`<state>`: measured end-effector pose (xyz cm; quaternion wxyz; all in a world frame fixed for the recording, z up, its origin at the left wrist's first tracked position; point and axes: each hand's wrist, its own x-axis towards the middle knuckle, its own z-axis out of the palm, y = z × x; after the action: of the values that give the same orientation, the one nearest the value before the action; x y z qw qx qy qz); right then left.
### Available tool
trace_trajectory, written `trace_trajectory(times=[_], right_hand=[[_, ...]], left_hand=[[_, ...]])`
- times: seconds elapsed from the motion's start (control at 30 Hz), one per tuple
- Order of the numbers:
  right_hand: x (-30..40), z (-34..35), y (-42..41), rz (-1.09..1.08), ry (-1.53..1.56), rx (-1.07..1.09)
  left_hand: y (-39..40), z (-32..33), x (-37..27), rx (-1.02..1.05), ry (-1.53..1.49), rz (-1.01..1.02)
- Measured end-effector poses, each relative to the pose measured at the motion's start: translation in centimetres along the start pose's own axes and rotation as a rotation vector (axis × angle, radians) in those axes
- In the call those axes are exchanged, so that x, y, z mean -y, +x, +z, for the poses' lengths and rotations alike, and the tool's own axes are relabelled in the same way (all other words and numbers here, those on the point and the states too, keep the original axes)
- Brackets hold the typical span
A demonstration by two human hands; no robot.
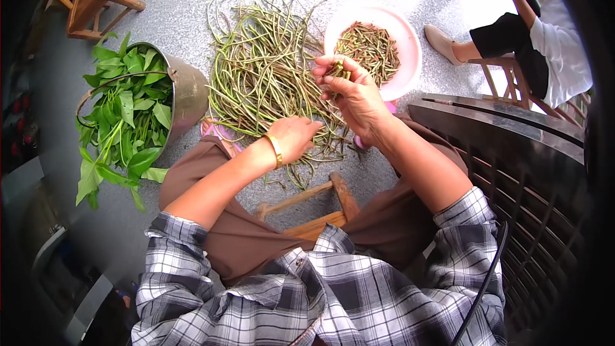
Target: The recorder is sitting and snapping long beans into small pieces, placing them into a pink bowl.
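A heap of long green and reddish leaf stems [264, 62] lies loose on the floor between my feet. Over its near edge is my left hand [294, 140], a gold bracelet on the wrist. Its fingers bend down and away from view, so I cannot see whether they grip a stem. My right hand [353, 89] is raised, palm side up, with its fingers closed around a small bunch of short stem pieces [338, 71]. Just beyond it stands a pink plastic basin [411, 53] with many cut stem pieces [372, 48] inside.
On the left, a metal bucket [189, 93] lies tilted, full of leafy green shoots [127, 101]. A wooden chair [103, 0] stands at the back left. Another person [528, 33] sits at the right, beside a dark slatted metal structure [509, 139]. My knees flank a wooden stool [312, 211].
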<state>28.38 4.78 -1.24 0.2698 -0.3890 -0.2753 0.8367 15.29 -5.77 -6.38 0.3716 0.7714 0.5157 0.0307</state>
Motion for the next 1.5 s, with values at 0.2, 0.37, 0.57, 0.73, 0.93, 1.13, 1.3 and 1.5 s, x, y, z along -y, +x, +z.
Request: trace_trajectory(times=[0.2,0.37,0.57,0.73,0.93,1.13,1.3,1.5], right_hand=[[2.5,-6.3,1.7,0.003,-0.025,-0.324],[4.9,-9.9,2.6,-0.149,-0.185,-0.434],[0.6,-15.5,4.8,-0.229,-0.663,-0.436],[-5.3,-12.0,7.4,0.13,-0.811,-0.176],[-13.7,-11.6,16.8,0.023,-1.175,-0.115],[-15.7,-4.7,25.6,-0.297,-1.581,-0.216],[-16.0,-4.1,31.2,0.143,-1.516,-0.427],[-19.0,-5.8,29.4,-0.004,-1.795,-0.195]], left_hand=[[-0.9,0.0,2.0,0.109,0.384,-0.061],[-1.9,-0.4,2.2,0.103,0.394,-0.035],[-1.2,-1.0,2.0,0.122,0.336,-0.015],[-2.6,-2.7,2.5,0.05,0.31,-0.071],[-3.5,-4.0,3.2,-0.03,0.353,-0.118],[-5.1,-4.7,3.8,-0.004,0.328,-0.2],[-5.0,-4.0,3.8,-0.036,0.29,-0.2],[-5.1,-3.6,3.8,-0.107,0.294,-0.229]])
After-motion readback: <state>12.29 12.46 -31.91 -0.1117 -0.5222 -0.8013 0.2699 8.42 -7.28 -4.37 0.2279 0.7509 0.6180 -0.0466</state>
